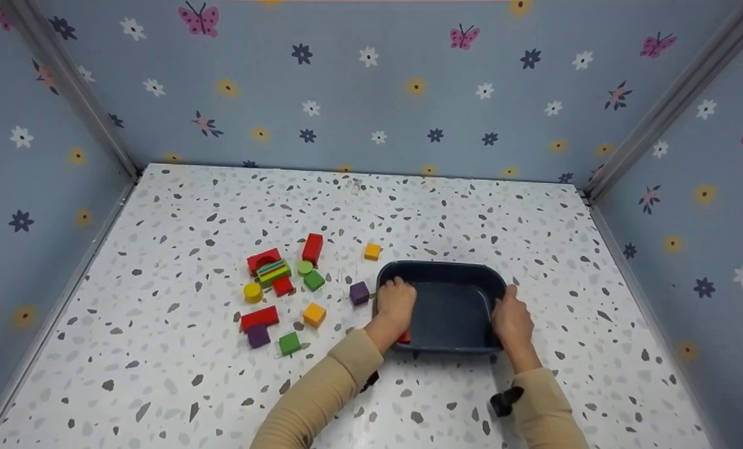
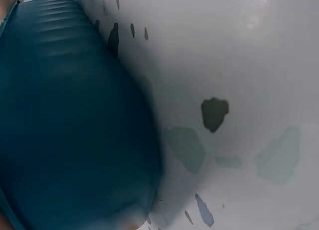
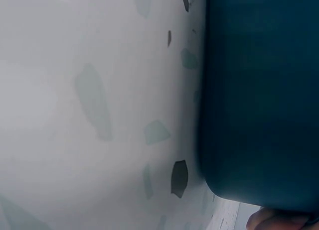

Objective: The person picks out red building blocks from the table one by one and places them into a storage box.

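Note:
A dark blue rectangular plastic tub stands on the speckled table, right of the middle. My left hand grips its left rim, fingers curled over the edge. On the opposite side, my right hand holds the right rim. Part of a red block shows inside the tub, mostly hidden by the left hand and wrist. Both wrist views look at the tub's outer wall close up. Fingertips appear at the bottom of the right wrist view.
Left of the tub lie several loose toy blocks, among them a purple cube, an orange cube, a red arch and a yellow cylinder. Another orange block sits behind. Patterned panels enclose the table.

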A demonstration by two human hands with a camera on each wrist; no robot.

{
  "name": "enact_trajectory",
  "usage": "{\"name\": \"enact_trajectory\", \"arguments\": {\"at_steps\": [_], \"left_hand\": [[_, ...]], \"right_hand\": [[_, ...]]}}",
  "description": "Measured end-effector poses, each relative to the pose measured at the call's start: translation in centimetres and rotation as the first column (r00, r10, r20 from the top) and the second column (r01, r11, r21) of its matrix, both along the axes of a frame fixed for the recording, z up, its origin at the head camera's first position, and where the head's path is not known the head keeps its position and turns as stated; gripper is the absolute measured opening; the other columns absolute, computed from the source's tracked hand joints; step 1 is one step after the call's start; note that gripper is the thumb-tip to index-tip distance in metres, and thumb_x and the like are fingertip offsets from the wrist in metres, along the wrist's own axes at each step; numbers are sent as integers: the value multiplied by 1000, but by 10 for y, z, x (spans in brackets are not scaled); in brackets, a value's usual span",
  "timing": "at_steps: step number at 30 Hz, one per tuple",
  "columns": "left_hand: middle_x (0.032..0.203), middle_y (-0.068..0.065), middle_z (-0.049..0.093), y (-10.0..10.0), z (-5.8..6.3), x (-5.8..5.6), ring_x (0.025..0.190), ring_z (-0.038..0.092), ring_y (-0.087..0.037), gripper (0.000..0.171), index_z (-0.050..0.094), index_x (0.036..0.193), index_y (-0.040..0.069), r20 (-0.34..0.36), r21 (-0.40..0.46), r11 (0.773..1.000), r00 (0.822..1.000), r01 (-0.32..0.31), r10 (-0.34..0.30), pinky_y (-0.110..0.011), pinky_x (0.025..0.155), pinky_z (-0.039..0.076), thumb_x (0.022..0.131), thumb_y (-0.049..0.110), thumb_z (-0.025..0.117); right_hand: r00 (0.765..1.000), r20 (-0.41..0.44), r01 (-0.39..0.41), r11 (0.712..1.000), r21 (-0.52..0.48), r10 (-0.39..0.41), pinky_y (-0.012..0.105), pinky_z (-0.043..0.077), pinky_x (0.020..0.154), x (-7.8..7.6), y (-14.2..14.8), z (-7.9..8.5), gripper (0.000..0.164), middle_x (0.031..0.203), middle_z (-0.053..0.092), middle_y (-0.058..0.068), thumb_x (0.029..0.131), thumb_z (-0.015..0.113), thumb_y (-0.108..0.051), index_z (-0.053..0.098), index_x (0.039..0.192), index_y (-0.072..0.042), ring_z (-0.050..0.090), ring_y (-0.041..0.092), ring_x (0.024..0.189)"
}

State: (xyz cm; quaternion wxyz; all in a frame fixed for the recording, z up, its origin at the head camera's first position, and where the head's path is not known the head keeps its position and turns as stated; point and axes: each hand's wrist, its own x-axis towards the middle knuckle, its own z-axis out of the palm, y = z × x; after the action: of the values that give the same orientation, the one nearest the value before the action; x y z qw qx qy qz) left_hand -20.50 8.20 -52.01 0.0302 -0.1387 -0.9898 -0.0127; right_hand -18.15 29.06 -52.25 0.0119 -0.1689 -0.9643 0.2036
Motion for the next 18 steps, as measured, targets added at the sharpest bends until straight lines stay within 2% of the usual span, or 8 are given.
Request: {"name": "enact_trajectory", "arguments": {"at_steps": [11,18], "left_hand": [[90,-11,59,1,-3,-3,79,55,-22,21,69,94,5,54,-69,998,998,11,-7,-32,68,45,87,10,49],[101,-11,60,3,-5,-4,83,56,-22,23,69,98,5,63,-105,995,998,-1,8,-30,71,46,88,11,49]], "right_hand": [[1000,16,0,1000,-4,0,55,43,59,0,0,2,24,94,54,36,93,40,-14,35,111,2,56,49,79],[1000,-15,-15,1000,3,15,53,44,56,0,-2,1,21,89,55,36,93,41,-11,37,108,3,57,47,73]]}}
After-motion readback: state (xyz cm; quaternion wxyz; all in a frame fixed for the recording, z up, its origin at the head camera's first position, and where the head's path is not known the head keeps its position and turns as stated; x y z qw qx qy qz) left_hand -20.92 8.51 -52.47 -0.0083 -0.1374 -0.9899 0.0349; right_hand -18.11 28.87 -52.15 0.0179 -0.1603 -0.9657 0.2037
